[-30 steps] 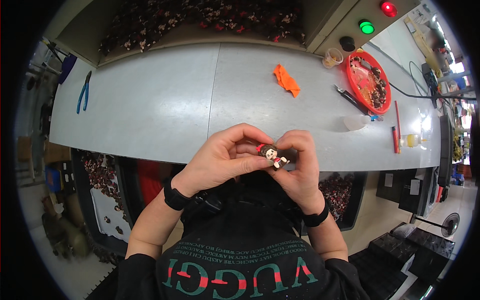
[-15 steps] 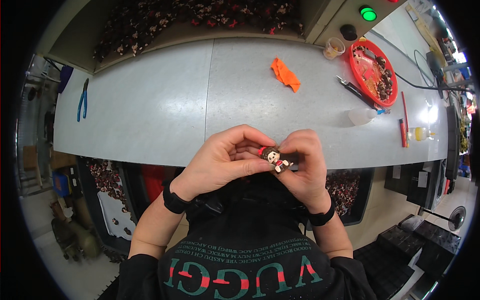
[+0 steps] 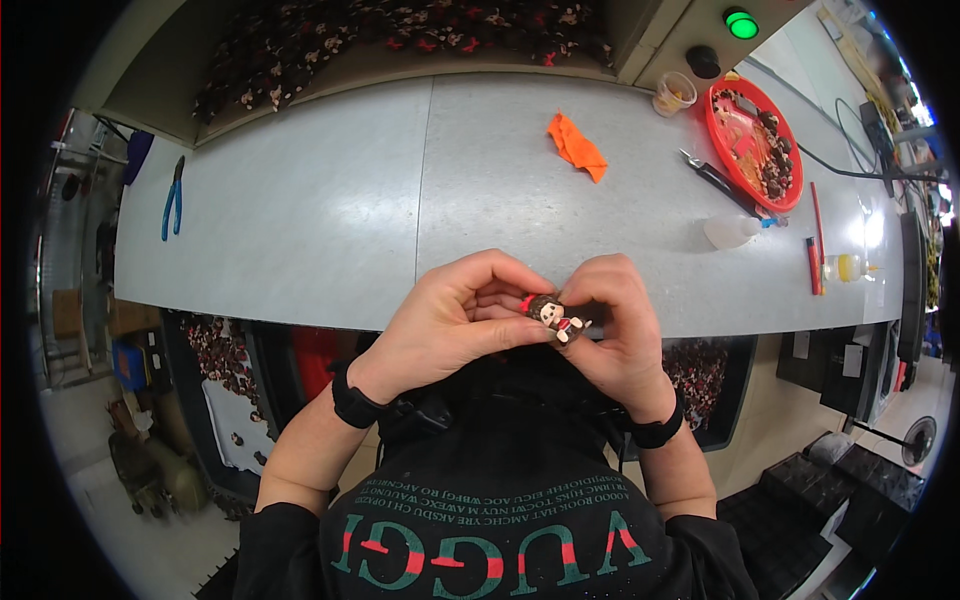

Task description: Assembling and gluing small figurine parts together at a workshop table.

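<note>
Between both hands, just over the table's near edge, is a small brown figurine (image 3: 551,314) with a pale face, a red bow and cream-coloured feet. My left hand (image 3: 462,312) grips its head side, the thumb lying along the figurine and the fingers curled behind. My right hand (image 3: 617,325) pinches the other side between thumb and forefinger. The fingertips partly cover the figurine's edges and back.
On the grey table (image 3: 300,230) lie an orange cloth (image 3: 577,147), blue-handled pliers (image 3: 173,200) and a craft knife (image 3: 718,180). A red tray (image 3: 711,130) of small parts stands at the right, near a plastic bottle (image 3: 732,232). Bins of figurines flank my lap.
The figurine has turned slightly in my fingers, its feet now showing more plainly. Both hands keep their hold. The whole view has shifted a little.
</note>
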`<state>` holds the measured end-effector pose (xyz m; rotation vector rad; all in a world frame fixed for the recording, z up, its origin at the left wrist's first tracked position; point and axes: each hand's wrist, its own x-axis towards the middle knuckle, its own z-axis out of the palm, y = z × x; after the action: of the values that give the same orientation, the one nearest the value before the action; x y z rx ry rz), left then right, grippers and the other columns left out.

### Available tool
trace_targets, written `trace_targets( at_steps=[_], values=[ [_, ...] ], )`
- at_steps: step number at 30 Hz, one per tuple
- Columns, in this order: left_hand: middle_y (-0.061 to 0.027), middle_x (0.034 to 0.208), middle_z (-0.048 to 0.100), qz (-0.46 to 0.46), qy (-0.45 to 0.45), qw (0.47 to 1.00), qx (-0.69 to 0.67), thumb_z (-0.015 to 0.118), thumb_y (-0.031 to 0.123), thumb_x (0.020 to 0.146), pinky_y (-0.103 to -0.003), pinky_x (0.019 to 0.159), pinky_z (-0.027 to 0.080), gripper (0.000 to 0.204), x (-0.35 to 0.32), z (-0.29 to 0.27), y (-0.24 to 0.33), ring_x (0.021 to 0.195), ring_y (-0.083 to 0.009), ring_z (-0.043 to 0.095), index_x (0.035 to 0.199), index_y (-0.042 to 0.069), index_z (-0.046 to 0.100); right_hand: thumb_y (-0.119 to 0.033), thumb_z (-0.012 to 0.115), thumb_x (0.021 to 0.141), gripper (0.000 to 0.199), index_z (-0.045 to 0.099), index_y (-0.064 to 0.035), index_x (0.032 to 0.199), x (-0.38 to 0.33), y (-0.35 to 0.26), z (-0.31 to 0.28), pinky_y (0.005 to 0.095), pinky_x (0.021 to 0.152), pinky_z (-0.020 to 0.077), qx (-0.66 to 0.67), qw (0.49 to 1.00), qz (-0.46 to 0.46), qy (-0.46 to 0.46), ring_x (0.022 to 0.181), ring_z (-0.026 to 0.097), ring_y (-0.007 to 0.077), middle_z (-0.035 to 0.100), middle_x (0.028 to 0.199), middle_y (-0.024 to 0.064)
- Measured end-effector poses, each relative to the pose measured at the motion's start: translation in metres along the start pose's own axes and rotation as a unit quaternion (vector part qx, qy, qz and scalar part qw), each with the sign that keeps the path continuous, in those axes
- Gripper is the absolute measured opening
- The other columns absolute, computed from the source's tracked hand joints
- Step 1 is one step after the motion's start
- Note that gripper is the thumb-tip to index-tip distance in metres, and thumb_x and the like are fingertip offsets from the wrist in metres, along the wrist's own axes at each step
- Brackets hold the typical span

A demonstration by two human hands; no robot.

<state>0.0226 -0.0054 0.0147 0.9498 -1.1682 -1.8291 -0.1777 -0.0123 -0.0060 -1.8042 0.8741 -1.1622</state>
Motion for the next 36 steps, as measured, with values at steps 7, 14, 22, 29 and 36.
trace_targets(
  at_steps=[7, 14, 22, 29, 36],
  values=[
    [-0.0097, 0.113, 0.062, -0.02, -0.018, 1.0, -0.003, 0.064, -0.005, 0.086, -0.029, 0.093, 0.051, 0.035, -0.004, -0.002, 0.006, 0.104, -0.0155, 0.063, 0.119, -0.001, 0.054, 0.004, 0.077, 0.069, 0.036, 0.055, -0.0051, 0.096, -0.003, 0.003, 0.003, 0.0304, 0.071, 0.0504, 0.009, 1.0, 0.018, 0.01, 0.087, 0.057, 0.0216, 0.055, 0.095, 0.0065],
    [-0.009, 0.115, 0.06, -0.015, -0.019, 1.0, 0.015, 0.056, -0.007, 0.086, -0.029, 0.092, 0.052, 0.037, -0.006, -0.002, 0.007, 0.105, -0.0155, 0.062, 0.123, -0.002, 0.053, 0.003, 0.078, 0.071, 0.036, 0.055, -0.0042, 0.097, -0.004, 0.006, 0.003, 0.0279, 0.07, 0.0536, 0.018, 1.0, 0.025, 0.003, 0.088, 0.058, 0.0189, 0.054, 0.097, 0.0073],
    [-0.0086, 0.113, 0.06, 0.028, -0.022, 0.999, 0.033, 0.057, -0.008, 0.085, -0.03, 0.089, 0.053, 0.037, -0.004, -0.002, -0.003, 0.102, -0.0152, 0.063, 0.121, -0.001, 0.054, 0.0, 0.081, 0.07, 0.039, 0.053, -0.0054, 0.098, -0.003, 0.004, 0.003, 0.027, 0.072, 0.0485, 0.001, 1.0, 0.017, -0.009, 0.086, 0.054, 0.0167, 0.051, 0.096, 0.0058],
    [-0.0081, 0.112, 0.06, 0.033, -0.019, 0.998, 0.045, 0.056, -0.009, 0.083, -0.03, 0.089, 0.053, 0.037, -0.005, -0.001, -0.002, 0.1, -0.0154, 0.063, 0.119, -0.001, 0.055, 0.005, 0.078, 0.067, 0.036, 0.055, -0.0052, 0.093, -0.003, 0.004, 0.004, 0.0298, 0.068, 0.0498, -0.022, 1.0, 0.005, 0.006, 0.085, 0.056, 0.0208, 0.056, 0.092, 0.0057],
    [-0.0079, 0.108, 0.061, 0.043, -0.022, 0.998, 0.051, 0.055, -0.009, 0.082, -0.03, 0.087, 0.054, 0.038, -0.006, -0.002, -0.004, 0.098, -0.0157, 0.064, 0.119, -0.002, 0.055, 0.007, 0.077, 0.066, 0.037, 0.055, -0.0055, 0.093, -0.005, 0.005, 0.006, 0.0305, 0.069, 0.0483, -0.031, 0.999, -0.011, 0.012, 0.085, 0.056, 0.0213, 0.056, 0.091, 0.0058]
  ],
)
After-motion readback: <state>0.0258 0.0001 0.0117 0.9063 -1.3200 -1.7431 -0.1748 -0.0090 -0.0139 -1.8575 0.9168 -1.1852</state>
